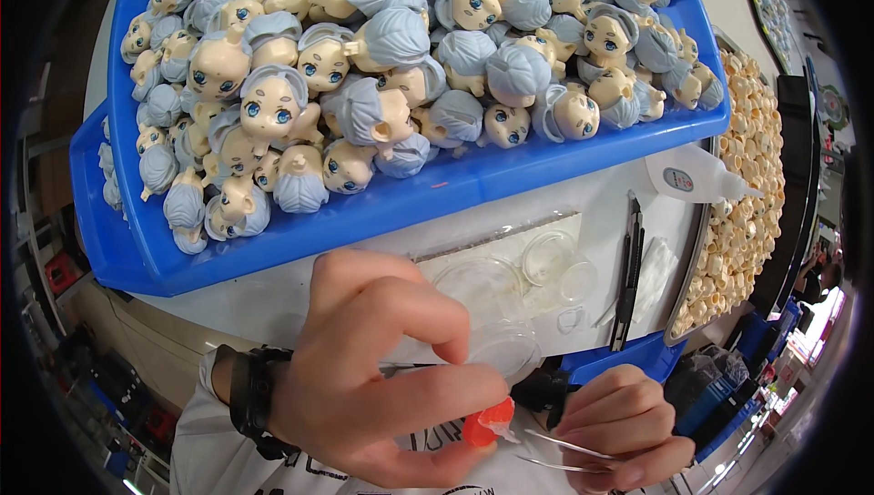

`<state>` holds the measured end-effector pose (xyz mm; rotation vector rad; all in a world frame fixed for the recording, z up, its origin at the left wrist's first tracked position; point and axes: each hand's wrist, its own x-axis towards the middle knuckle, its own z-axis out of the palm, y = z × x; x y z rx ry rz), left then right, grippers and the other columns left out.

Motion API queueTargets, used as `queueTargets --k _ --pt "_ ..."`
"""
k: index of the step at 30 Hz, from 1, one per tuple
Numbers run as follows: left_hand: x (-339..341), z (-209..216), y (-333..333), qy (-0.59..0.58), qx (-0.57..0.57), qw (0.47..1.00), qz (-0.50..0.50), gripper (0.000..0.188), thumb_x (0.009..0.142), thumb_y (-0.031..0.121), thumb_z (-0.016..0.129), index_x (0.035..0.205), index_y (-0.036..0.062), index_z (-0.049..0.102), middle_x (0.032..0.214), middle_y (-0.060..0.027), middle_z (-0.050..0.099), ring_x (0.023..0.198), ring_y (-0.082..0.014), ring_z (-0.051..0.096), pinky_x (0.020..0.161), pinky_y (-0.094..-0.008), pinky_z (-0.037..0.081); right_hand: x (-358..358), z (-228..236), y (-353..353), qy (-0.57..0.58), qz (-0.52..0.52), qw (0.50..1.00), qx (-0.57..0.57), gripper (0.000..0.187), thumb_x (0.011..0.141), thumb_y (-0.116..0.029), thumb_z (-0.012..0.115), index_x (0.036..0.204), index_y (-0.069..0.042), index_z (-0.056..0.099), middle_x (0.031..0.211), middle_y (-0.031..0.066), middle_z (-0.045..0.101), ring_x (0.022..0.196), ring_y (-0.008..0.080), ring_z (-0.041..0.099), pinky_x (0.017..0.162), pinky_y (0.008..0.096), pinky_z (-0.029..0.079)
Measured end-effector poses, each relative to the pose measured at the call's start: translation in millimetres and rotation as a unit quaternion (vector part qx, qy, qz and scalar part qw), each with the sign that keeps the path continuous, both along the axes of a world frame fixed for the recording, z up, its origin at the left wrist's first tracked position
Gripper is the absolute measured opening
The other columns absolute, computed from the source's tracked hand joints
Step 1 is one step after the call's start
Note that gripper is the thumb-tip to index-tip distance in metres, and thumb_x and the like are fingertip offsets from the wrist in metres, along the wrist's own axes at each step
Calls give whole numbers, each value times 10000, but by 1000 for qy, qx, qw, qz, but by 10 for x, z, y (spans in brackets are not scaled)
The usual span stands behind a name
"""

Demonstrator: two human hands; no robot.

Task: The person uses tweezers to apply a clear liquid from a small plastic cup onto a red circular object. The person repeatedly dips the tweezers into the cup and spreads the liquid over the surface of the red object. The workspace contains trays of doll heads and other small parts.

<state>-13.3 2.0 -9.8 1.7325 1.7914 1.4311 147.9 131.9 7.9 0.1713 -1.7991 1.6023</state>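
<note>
My left hand pinches a small red-orange piece between thumb and index finger. A whitish, translucent bit clings to the piece's right side; its exact kind is unclear. To the right, the fingers of my right hand are closed around metal tweezers. The tweezers' two tips are apart and point left, close to the translucent bit. Both hands are in front of my body, below the table's near edge. A clear round lid or dish shows just behind the left fingertips.
A big blue tray heaped with light-blue-haired doll heads fills the far side. Clear round dishes lie on a flat pale sheet. Right of them are a black utility knife, a white squeeze bottle and a tray of beige parts.
</note>
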Motion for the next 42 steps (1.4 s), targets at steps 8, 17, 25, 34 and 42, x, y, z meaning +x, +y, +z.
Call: queueTargets --k 8,17,25,34,42 --pt "149 266 -6 -72 -138 987 41 308 489 271 723 774 211 624 782 7 444 715 -201 387 609 -292 318 -125 10 -162 23 -93 995 6 190 732 34 558 887 -33 470 736 146 539 511 197 516 387 247 398" --pt "168 267 1 -53 -134 988 58 318 482 263 731 776 220 618 784 10 431 710 -201 375 602 -293 325 40 -42 -45 0 -21 997 79 198 740 36 554 894 -50 462 728 134 525 500 185 499 364 251 370" --pt "149 201 -25 -80 -122 988 54 311 475 270 735 760 216 622 786 9 430 720 -206 373 605 -292 322 32 52 -38 -22 -42 998 36 209 814 -91 557 953 -72 402 742 118 540 548 187 513 437 263 417" --pt "160 266 -8 -73 -144 985 59 310 480 261 729 770 224 624 776 8 436 716 -205 375 607 -299 318 -59 23 -78 -27 -9 1000 3 152 757 19 545 860 -41 450 735 134 537 499 185 507 376 242 381" --pt "194 271 2 -89 -137 985 60 276 505 257 724 759 214 623 768 8 441 712 -199 375 607 -298 316 -23 -47 -149 7 -75 996 39 166 792 -44 539 912 -67 428 745 113 526 500 184 506 382 246 369"
